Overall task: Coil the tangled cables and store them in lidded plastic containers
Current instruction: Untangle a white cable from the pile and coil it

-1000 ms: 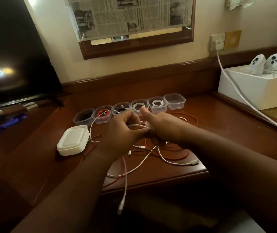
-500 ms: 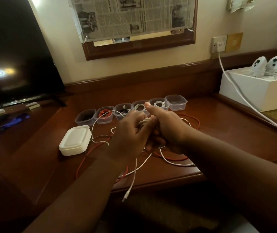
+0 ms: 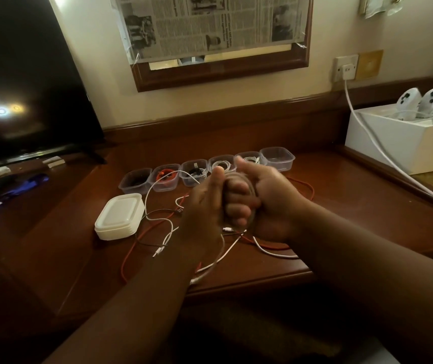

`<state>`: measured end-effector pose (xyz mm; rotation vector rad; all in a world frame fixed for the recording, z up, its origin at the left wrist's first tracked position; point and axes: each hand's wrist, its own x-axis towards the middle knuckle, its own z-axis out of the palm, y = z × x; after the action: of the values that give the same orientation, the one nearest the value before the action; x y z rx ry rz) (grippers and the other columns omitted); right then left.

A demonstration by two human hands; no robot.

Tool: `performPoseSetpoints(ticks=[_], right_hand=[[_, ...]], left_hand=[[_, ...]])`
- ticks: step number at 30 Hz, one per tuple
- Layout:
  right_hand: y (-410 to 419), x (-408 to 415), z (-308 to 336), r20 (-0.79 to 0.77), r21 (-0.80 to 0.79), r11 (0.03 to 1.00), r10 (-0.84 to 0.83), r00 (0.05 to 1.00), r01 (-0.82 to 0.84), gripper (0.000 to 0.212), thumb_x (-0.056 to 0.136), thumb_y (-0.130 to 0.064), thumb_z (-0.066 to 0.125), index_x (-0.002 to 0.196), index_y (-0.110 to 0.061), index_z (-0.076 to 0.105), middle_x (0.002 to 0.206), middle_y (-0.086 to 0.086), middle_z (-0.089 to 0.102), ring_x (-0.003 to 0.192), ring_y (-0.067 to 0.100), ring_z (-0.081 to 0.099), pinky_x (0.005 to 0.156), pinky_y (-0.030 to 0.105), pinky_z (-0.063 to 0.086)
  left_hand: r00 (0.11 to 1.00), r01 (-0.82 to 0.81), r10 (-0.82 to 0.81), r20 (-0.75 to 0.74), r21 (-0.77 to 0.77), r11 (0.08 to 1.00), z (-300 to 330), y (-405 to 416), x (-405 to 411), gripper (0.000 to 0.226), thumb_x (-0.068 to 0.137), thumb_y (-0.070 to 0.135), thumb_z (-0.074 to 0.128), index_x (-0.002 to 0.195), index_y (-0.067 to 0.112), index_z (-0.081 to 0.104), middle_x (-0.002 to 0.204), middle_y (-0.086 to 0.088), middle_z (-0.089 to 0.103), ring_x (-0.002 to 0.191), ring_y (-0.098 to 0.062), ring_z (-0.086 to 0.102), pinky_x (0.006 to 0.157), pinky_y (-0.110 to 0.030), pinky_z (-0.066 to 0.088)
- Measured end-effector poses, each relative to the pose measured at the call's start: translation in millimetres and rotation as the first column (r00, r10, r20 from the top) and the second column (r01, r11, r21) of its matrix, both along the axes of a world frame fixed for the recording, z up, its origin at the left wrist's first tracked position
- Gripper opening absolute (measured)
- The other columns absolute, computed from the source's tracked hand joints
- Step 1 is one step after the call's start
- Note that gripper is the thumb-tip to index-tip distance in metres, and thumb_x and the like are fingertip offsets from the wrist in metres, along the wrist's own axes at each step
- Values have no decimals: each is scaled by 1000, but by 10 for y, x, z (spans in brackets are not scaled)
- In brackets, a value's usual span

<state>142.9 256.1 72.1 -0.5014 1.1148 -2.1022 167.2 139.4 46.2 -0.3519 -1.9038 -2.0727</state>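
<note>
1. White, thin, rubber-sheathed charging cable is being wound into a coil between both hands above the dark red-brown polished wooden desk.
2. The right hand is acting as the former: its fingers are curling closed around the loops, which are passing over the knuckles and down behind the fingertips.
3. The left hand is pressing against the coil from the other side, thumb upright; whether its fingertips are pinching the strand cannot be told, as the hand's back is hiding them.
4. The free tail is hanging below the left wrist, its plug end lying near the desk's front edge.
5. Recommended technique: keep each turn the same width, feed the tail with light tension, and avoid dragging it through the loose red, white and black cable tangle lying beneath.
6. The clear, empty, rectangular plastic container at the right end of the row appears the likely destination; the stacked white plastic lids are lying to the left.
</note>
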Motion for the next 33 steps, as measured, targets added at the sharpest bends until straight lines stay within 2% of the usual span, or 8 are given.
performPoseSetpoints(ticks=[3, 7, 11, 14, 19, 22, 28, 33], right_hand=[[48, -66, 8, 54, -232, 970, -67, 996, 77, 54, 100, -54, 28, 71, -13, 48, 56, 0, 37, 55, 16, 45, 59, 30, 42], [33, -99, 16, -101, -232, 928, -321, 942, 291, 48, 103, -48, 28, 78, -14, 51, 64, 2, 41, 63, 17, 48, 67, 33, 40], [73, -81, 89, -191, -182, 916, -389, 901, 357, 45, 103, -44, 31, 72, -15, 46, 56, 0, 34, 53, 15, 41, 57, 29, 39], [137, -100, 117, -137, -155, 933, -345, 929, 324, 51, 103, -38, 36, 57, -18, 42, 47, -2, 27, 42, 13, 30, 44, 26, 33], [140, -119, 35, -62, -144, 982, -130, 990, 121, 53, 101, -34, 38, 51, -19, 42, 41, -4, 30, 40, 12, 37, 43, 24, 35], [120, -123, -9, -77, -116, 993, -41, 996, 32, 50, 100, -36, 39, 55, -16, 46, 43, -2, 35, 49, 14, 46, 54, 26, 43], [93, -109, 13, -241, 138, 967, -175, 955, 212, 49, 103, -32, 42, 58, -14, 41, 46, 5, 34, 51, 21, 50, 60, 34, 48], [136, -241, 121, -527, 257, 859, -260, 809, 443, 40, 99, -34, 54, 86, 3, 63, 64, 13, 58, 59, 22, 60, 64, 35, 53]], left_hand=[[994, -20, 12, 106, 78, 997, -60, 48, -3, 36, 105, 37, 39, 91, 14, 63, 58, 1, 52, 50, -13, 44, 45, -23, 34], [980, 29, -9, 197, -94, 995, -49, 53, 63, 33, 105, 33, 40, 84, 13, 57, 57, -2, 37, 45, -11, 30, 42, -22, 24], [992, 47, -16, 126, -244, 969, 13, 0, 72, 24, 105, 15, 40, 104, 26, 61, 51, 11, 49, 42, 1, 42, 44, -11, 34], [995, 5, 28, 94, -335, 942, 15, -71, 39, 29, 105, 11, 41, 106, 28, 65, 66, 3, 57, 51, 1, 47, 49, -13, 38], [1000, -5, 7, 12, -152, 988, 89, -42, 90, 33, 107, 17, 34, 122, 22, 63, 98, 4, 75, 95, -9, 71, 79, -23, 57], [1000, 1, -1, -4, -113, 994, 67, 28, 89, 28, 106, 19, 36, 111, 27, 62, 84, 11, 75, 83, -4, 71, 65, -17, 54], [995, -87, 80, -67, -108, 990, -82, 23, 2, 25, 101, 26, 44, 105, 18, 67, 86, -15, 69, 83, -14, 71, 69, -24, 58], [969, -171, 151, -195, -93, 981, -28, -20, -88, 21, 97, 26, 49, 109, 29, 65, 92, 9, 75, 90, -11, 73, 70, -23, 57]])
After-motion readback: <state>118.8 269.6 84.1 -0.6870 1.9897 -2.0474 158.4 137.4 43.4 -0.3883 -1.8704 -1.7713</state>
